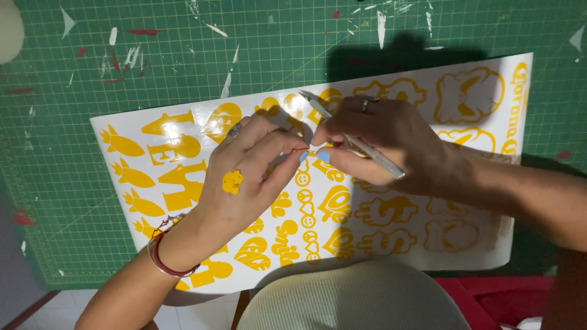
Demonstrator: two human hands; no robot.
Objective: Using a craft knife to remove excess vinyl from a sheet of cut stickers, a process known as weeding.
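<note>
A white backing sheet [391, 244] covered with yellow vinyl cut-out shapes lies on a green cutting mat [122, 79]. Both hands meet above its middle. My left hand [244, 174] pinches a thin yellow vinyl sliver [304, 150] between thumb and forefinger; a small yellow sticker piece [232, 181] clings to the back of that hand. My right hand [385, 143] holds a slim silver craft knife [351, 137] across its fingers, blade end pointing up-left, and its fingertips touch the same sliver. Each hand wears a ring; the left wrist has red bracelets.
White and red vinyl scraps [226, 85] lie scattered over the mat's far part. A cream rounded object [354, 299] and red cloth [489, 299] sit at the near edge. The mat ends at left over a pale floor [24, 281].
</note>
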